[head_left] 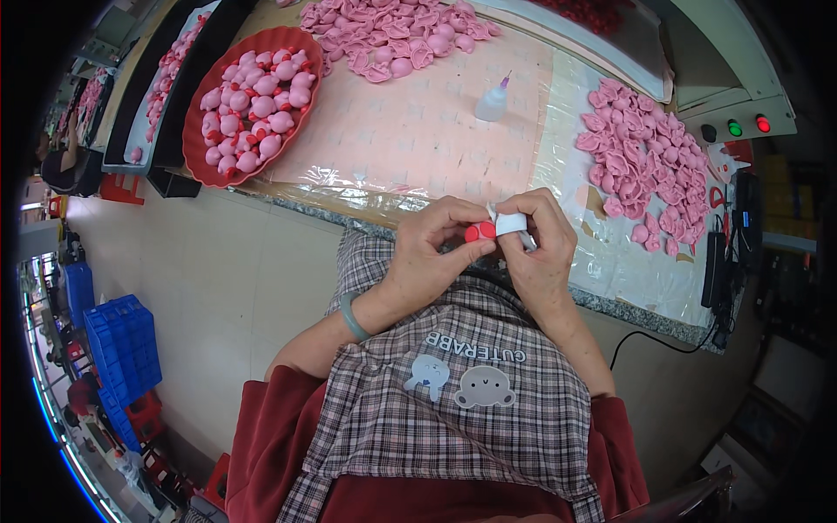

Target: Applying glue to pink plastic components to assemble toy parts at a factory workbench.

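A bottle (492, 105) (upright) stands beyond the right hand (540, 261).

Single head-worn fisheye view, steeply downward over the near hands (425, 250) and the tabletop (410, 131) beyond.

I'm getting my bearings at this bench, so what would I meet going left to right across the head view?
Blue crate, red bowl, left hand, red piece, right hand, rightmost pink pile, green button, red button.

A: Text anywhere?
B: Yep, white capital lettering (476, 346), one line, on the plaid apron (462, 427).
A: Which way up?
B: Upside down in this view, near a grey cartoon bear (485, 388).
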Demonstrator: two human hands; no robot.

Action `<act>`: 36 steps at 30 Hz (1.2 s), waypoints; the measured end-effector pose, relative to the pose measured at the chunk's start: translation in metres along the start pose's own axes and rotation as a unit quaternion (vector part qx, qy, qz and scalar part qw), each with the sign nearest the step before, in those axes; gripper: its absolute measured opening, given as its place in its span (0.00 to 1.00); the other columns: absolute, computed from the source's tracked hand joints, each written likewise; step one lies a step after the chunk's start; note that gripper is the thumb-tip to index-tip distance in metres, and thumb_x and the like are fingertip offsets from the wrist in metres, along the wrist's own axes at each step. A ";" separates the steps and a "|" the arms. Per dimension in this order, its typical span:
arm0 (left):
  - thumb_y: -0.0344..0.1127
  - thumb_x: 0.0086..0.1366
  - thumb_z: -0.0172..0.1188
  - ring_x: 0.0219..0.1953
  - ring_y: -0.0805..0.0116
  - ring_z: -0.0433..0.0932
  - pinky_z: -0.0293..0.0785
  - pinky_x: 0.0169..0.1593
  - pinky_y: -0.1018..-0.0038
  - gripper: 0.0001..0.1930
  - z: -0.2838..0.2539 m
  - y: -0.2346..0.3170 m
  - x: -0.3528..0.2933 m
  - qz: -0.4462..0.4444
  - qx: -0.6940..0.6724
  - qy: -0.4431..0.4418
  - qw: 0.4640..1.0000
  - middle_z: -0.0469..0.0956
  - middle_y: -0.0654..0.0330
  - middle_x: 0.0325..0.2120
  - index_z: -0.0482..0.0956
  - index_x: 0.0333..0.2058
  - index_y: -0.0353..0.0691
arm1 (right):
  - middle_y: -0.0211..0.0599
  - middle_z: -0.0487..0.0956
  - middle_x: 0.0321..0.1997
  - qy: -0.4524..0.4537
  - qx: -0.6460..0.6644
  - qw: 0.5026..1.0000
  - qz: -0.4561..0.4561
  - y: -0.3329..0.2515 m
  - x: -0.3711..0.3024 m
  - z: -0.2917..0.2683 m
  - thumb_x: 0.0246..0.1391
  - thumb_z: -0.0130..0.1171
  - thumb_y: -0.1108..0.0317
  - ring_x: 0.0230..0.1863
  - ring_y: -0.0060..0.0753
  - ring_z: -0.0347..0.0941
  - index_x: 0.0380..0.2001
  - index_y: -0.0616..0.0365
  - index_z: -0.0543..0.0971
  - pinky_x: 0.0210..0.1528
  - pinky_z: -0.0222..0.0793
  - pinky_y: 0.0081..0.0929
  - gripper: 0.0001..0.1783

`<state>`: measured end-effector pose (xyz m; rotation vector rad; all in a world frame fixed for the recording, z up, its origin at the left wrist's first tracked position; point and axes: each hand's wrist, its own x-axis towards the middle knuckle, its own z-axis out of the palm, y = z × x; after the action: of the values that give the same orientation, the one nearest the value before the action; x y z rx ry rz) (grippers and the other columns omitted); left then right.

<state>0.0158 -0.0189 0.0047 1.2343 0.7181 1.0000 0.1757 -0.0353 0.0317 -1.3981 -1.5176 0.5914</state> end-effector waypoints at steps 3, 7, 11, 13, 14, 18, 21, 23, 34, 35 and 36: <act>0.17 0.58 0.62 0.49 0.65 0.77 0.76 0.54 0.71 0.16 -0.002 -0.001 -0.002 0.019 0.012 -0.005 1.000 0.75 0.50 0.46 0.74 0.45 0.29 | 0.37 0.75 0.31 -0.016 0.022 1.000 0.009 0.005 0.007 -0.001 0.46 0.59 0.82 0.29 0.31 0.76 0.34 0.61 0.76 0.31 0.71 0.24 0.10; 0.17 0.59 0.62 0.51 0.63 0.77 0.75 0.56 0.69 0.16 -0.003 0.006 0.002 0.022 -0.072 -0.027 0.997 0.74 0.48 0.49 0.74 0.46 0.30 | 0.32 0.75 0.37 -0.025 0.119 0.980 0.157 0.014 0.014 -0.007 0.52 0.57 0.84 0.38 0.21 0.76 0.37 0.64 0.74 0.39 0.74 0.18 0.09; 0.18 0.59 0.61 0.53 0.60 0.76 0.74 0.57 0.67 0.16 -0.007 0.006 0.007 0.032 -0.128 -0.031 0.991 0.74 0.46 0.51 0.73 0.47 0.30 | 0.37 0.77 0.45 -0.039 0.070 0.995 0.054 0.027 0.017 -0.009 0.52 0.57 0.84 0.47 0.26 0.75 0.41 0.64 0.75 0.46 0.73 0.20 0.12; 0.18 0.60 0.60 0.53 0.60 0.76 0.74 0.57 0.67 0.16 -0.008 0.003 0.006 0.039 -0.137 -0.029 0.989 0.73 0.45 0.51 0.73 0.47 0.31 | 0.41 0.76 0.53 -0.078 -0.019 0.997 -0.014 0.012 0.023 -0.011 0.49 0.57 0.84 0.52 0.33 0.75 0.45 0.63 0.77 0.51 0.73 0.25 0.18; 0.18 0.60 0.60 0.54 0.59 0.76 0.74 0.57 0.67 0.16 -0.008 0.003 0.005 0.033 -0.154 -0.023 0.987 0.74 0.46 0.51 0.73 0.47 0.31 | 0.41 0.76 0.53 -0.077 -0.018 0.997 -0.014 0.013 0.022 -0.010 0.49 0.57 0.84 0.52 0.33 0.75 0.45 0.63 0.77 0.51 0.73 0.25 0.18; 0.20 0.62 0.59 0.55 0.56 0.75 0.73 0.58 0.64 0.15 -0.006 0.002 0.008 0.020 -0.192 -0.012 0.981 0.74 0.46 0.51 0.72 0.47 0.33 | 0.44 0.73 0.59 -0.099 -0.047 0.993 -0.036 0.011 0.020 -0.013 0.46 0.58 0.83 0.57 0.42 0.73 0.47 0.61 0.78 0.57 0.71 0.32 0.21; 0.23 0.62 0.59 0.55 0.54 0.75 0.73 0.59 0.62 0.16 -0.010 -0.002 0.009 0.022 -0.202 -0.016 0.979 0.74 0.47 0.51 0.72 0.49 0.34 | 0.43 0.72 0.61 -0.095 -0.058 0.993 -0.034 0.011 0.019 -0.014 0.46 0.59 0.82 0.58 0.43 0.72 0.47 0.61 0.79 0.52 0.74 0.33 0.21; 0.24 0.63 0.58 0.54 0.54 0.75 0.73 0.59 0.62 0.15 -0.011 0.001 0.010 0.011 -0.218 -0.017 0.976 0.74 0.47 0.51 0.72 0.50 0.34 | 0.42 0.72 0.61 -0.088 -0.073 0.992 -0.050 0.015 0.020 -0.016 0.45 0.61 0.81 0.58 0.44 0.71 0.46 0.60 0.79 0.48 0.76 0.33 0.21; 0.29 0.67 0.55 0.46 0.58 0.81 0.79 0.49 0.70 0.13 -0.020 0.012 0.010 -0.106 -0.305 0.009 0.946 0.77 0.49 0.47 0.73 0.50 0.35 | 0.45 0.78 0.50 -0.026 -0.147 0.976 -0.157 0.019 0.024 -0.008 0.49 0.55 0.87 0.46 0.42 0.78 0.43 0.63 0.80 0.41 0.75 0.28 0.18; 0.29 0.67 0.55 0.46 0.58 0.81 0.79 0.49 0.70 0.13 -0.022 0.011 0.008 -0.093 -0.296 0.020 0.951 0.77 0.49 0.47 0.73 0.50 0.35 | 0.45 0.78 0.50 -0.028 -0.134 0.976 -0.172 0.016 0.027 -0.009 0.49 0.55 0.87 0.46 0.42 0.78 0.43 0.63 0.80 0.41 0.75 0.28 0.18; 0.29 0.67 0.56 0.45 0.59 0.81 0.79 0.48 0.71 0.13 -0.023 0.008 0.010 -0.093 -0.306 0.001 0.947 0.77 0.49 0.47 0.73 0.49 0.35 | 0.46 0.78 0.50 -0.045 -0.179 0.960 -0.210 0.010 0.030 -0.014 0.47 0.55 0.86 0.44 0.41 0.78 0.43 0.64 0.79 0.40 0.75 0.29 0.18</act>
<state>-0.0022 0.0005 0.0080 0.6118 0.4585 0.9661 0.1963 -0.0083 0.0386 -1.2616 -1.9957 0.1208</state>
